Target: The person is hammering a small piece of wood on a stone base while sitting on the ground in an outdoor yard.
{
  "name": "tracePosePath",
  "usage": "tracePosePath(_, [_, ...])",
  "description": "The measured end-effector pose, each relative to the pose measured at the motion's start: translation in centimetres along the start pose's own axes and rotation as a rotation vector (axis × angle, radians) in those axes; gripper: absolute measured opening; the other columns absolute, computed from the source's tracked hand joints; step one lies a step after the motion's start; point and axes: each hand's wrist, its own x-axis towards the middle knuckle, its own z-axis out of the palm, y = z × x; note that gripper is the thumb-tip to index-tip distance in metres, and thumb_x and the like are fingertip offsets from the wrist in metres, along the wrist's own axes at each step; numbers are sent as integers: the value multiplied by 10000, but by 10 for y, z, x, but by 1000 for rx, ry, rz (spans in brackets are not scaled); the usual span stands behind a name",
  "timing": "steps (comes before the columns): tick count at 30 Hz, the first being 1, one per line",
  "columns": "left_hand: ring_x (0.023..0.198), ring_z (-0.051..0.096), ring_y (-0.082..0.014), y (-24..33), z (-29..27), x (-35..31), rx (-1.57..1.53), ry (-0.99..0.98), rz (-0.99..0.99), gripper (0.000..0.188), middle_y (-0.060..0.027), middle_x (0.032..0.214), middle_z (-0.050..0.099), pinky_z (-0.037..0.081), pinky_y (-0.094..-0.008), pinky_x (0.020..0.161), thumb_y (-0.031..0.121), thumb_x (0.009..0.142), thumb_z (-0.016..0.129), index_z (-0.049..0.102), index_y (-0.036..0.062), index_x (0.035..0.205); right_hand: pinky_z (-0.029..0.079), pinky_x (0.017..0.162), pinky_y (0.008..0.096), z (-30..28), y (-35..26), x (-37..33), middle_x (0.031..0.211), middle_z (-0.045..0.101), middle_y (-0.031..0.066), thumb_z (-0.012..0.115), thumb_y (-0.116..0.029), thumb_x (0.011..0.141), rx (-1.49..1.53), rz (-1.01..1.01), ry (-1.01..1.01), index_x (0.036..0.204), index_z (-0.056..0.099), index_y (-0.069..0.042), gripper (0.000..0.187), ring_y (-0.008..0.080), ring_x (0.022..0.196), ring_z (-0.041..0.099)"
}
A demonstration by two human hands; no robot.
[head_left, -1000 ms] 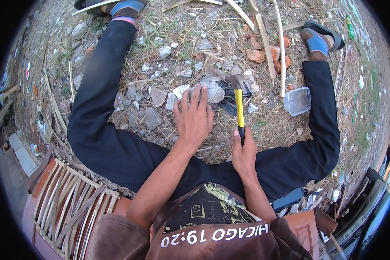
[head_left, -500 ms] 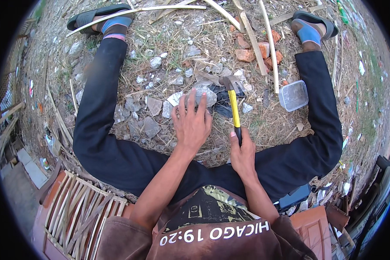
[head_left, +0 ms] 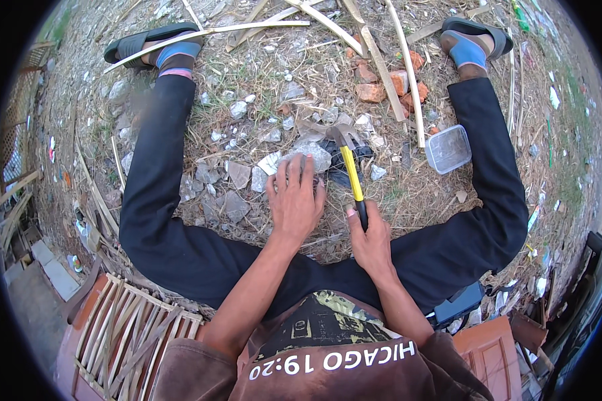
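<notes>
My right hand (head_left: 370,239) is wrapped round the black grip of a claw hammer (head_left: 351,171) with a yellow shaft. The hammer's dark metal head is in front of a piece of black plastic (head_left: 341,175), just right of a pale grey stone (head_left: 319,158). With fingers stretched forward, my left hand (head_left: 294,204) rests its fingertips at the stone's near edge. A white, flat fragment (head_left: 270,162) lies left of those fingertips. Several grey broken stones (head_left: 236,206) are scattered to the left of this hand.
A clear plastic container (head_left: 448,149) stands by my right leg. Red brick pieces (head_left: 370,92) and long wooden strips (head_left: 380,63) lie farther off. My outstretched legs flank the work spot. A slatted wooden frame (head_left: 124,334) is at the lower left, a reddish wooden panel (head_left: 491,354) at the lower right.
The hammer has tipped slightly left, its head coming nearer the grey stone. My left hand stays by the stone. The whole view has shifted a little.
</notes>
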Motion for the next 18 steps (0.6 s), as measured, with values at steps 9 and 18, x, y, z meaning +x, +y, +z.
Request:
tracePosePath(9, [1415,359,-364,-13,-4,-1,-52,-56,37,592,-156,1522,425,300,-522,1116,214,897,673,491,73,1442,433,547,378,-8,-24,39,611,572,117,656,-198,951,5,-63,-46,1024,614,-7,209,214,534,569])
tracePosePath(18, [1453,339,-390,-18,-3,-2,-90,-108,77,606,-130,1564,397,276,-557,1160,228,905,653,473,113,1472,491,655,486,3,-43,106,753,648,257,635,-193,895,35,-146,-93,986,673,5,221,444,735,656])
